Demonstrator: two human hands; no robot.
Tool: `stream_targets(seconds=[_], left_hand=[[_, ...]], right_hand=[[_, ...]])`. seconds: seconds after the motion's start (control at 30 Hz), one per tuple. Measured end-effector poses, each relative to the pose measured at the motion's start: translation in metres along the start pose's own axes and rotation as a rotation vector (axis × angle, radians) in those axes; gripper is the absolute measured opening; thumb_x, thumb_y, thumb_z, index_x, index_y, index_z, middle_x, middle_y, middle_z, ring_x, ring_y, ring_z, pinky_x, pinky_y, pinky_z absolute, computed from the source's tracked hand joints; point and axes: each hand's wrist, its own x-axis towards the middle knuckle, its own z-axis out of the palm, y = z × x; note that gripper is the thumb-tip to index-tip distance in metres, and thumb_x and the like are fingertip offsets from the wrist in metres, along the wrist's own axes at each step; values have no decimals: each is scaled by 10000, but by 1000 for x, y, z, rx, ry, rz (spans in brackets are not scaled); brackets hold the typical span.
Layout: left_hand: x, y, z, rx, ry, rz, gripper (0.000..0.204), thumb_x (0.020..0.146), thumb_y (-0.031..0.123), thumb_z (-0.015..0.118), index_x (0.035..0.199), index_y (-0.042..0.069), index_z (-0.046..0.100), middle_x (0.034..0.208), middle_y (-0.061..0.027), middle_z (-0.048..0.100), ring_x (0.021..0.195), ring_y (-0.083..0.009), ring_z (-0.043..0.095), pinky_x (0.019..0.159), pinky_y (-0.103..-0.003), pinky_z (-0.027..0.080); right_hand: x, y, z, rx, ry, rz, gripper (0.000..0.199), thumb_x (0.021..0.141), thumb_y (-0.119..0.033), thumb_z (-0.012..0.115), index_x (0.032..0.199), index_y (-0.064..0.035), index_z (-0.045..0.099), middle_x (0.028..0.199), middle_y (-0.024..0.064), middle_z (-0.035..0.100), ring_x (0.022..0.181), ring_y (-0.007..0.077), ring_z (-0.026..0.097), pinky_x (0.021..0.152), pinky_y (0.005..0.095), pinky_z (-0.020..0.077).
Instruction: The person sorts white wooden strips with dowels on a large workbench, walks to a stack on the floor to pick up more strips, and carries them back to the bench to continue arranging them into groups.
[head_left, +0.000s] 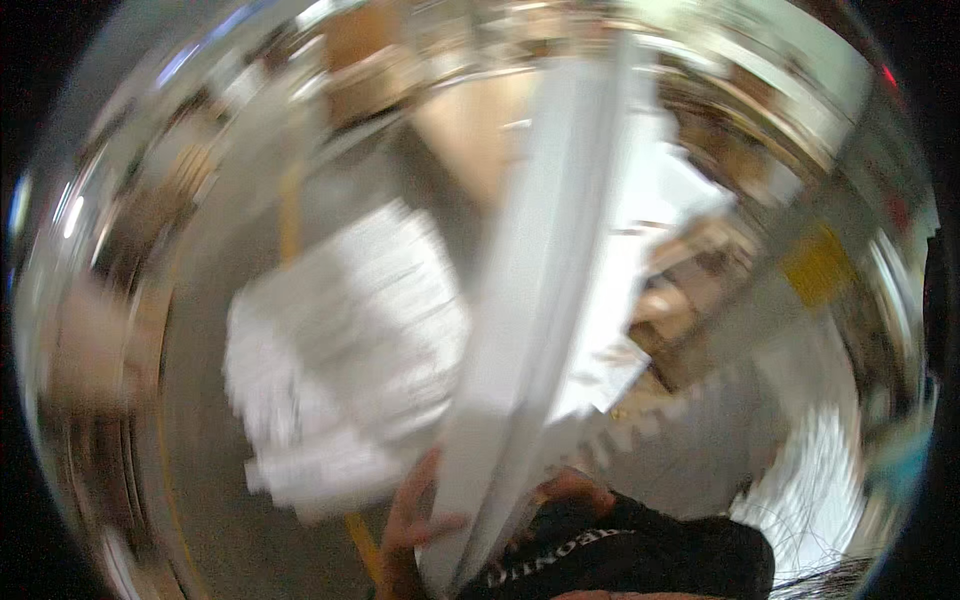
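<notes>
A long, white-grey, beam-like piece (pixel 545 250) stretches from close to my body toward the far side, tilted slightly right at its far end. Its material is too blurred to tell. My left hand (pixel 420 515) grips its left side near the close end, fingers lying over its face. On the other side, my right hand (pixel 575 488) is closed at the piece's edge, partly hidden and smeared by motion. To the left of the piece sits a large stack of white flat sheets or panels (pixel 345 350), uneven at its edges.
Bright white pieces (pixel 660 190) and brown cardboard (pixel 690 265) lie beyond to the right. Another white pile (pixel 810 500) is at the near right. A yellow line (pixel 290 210) runs along the grey floor. A brown box (pixel 365 65) stands at the far left.
</notes>
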Motion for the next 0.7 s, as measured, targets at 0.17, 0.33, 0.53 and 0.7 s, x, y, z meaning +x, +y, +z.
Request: stream_targets(seconds=[0.17,0.33,0.53,0.7], left_hand=[[-20,-5,-14,35,39,27,822,654,257,796,1346,14,425,1332,-175,446,1269,-291,380,1058,-428,284],[-7,-25,17,168,-291,9,817,644,252,791,1336,2,434,1306,-163,471,1247,-278,401,1038,-419,305],[-9,-34,79,281,-523,20,812,633,246,784,1323,-13,443,1275,-148,500,1220,-263,427,1014,-407,330],[35,-42,185,349,-735,116,808,623,242,778,1312,-26,451,1250,-136,525,1198,-250,449,995,-398,351]], right_hand=[[-28,-3,109,145,-20,-284,348,800,-165,726,1096,-28,605,991,85,666,862,160,622,711,312,516],[-105,16,131,284,196,-517,401,773,-184,756,1084,13,598,976,83,658,863,134,604,701,299,504],[-186,45,127,288,452,-522,527,694,-255,805,1098,4,587,1021,111,640,989,148,557,868,316,438],[-283,75,78,-55,854,-427,443,773,-341,715,1107,-67,616,1020,62,650,974,144,561,915,355,402]])
